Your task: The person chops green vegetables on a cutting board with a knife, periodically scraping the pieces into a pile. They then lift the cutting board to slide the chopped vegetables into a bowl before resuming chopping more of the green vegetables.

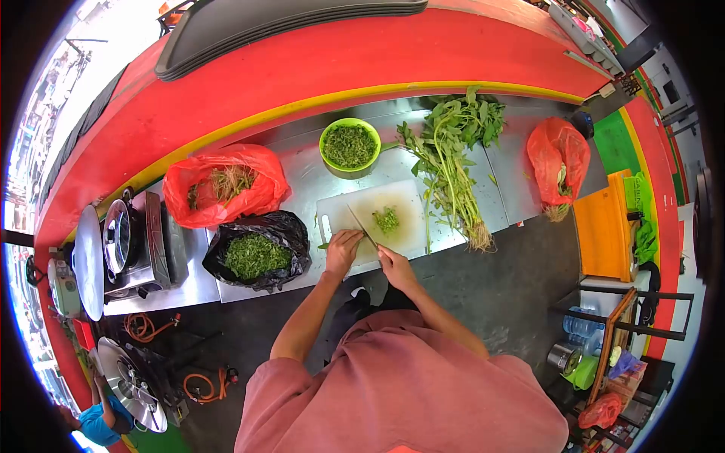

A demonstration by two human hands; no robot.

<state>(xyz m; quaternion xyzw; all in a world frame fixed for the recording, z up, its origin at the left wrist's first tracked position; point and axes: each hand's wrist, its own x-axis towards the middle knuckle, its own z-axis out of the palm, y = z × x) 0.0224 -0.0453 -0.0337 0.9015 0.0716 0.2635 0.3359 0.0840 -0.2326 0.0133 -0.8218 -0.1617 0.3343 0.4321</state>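
My right hand (396, 269) grips a knife (362, 224), its blade slanting up and left over the white cutting board (332, 204). Close to the blade, my left hand (344, 251) is closed at the board's lower left; a leaf tip pokes out beside it, and the rest of what it holds is hidden. A small heap of chopped greens (387, 220) lies on the board to the right of the knife. Behind the board stands a lime-green bowl (323, 148) of chopped greens. Uncut leafy stalks with roots (451, 170) lie to the right.
Left of the board are a black plastic bag (300, 240) of chopped greens and a red bag (260, 177) with roots. A gas stove with a pot (121, 234) stands farther left. Another red bag (555, 155) sits at the right. Behind runs a red ledge with trays (287, 23).
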